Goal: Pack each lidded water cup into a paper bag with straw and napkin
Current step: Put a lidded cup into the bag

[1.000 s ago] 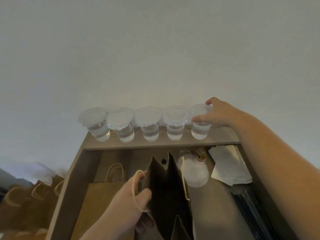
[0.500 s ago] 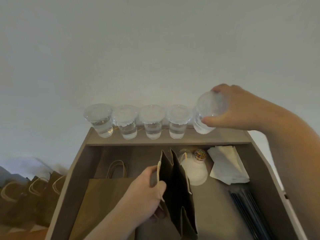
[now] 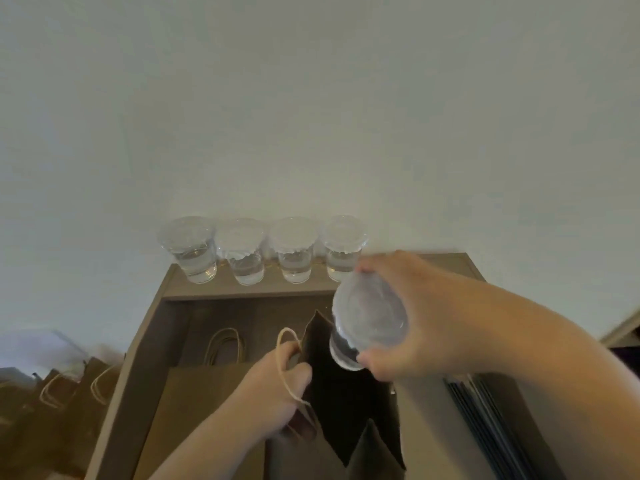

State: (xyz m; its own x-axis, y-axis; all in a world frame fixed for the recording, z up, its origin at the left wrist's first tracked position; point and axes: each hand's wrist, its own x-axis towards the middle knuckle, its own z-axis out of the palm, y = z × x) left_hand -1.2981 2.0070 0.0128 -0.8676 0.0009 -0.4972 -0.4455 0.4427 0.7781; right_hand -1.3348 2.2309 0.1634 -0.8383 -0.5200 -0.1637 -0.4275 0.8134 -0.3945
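Pale wall. Right grip wraps lidded cup (likely flimsy, sloshy: hold sidewall) at one o'clock over bag; left grip pinches its rim.

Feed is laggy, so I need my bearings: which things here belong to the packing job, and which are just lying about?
In the job: held cup in the right hand; open paper bag, gripped by the left hand; four lidded cups on the shelf; flat bag stack; dark straw bundle.
Lying about: brown bags off the left side; pale blurred object behind them.
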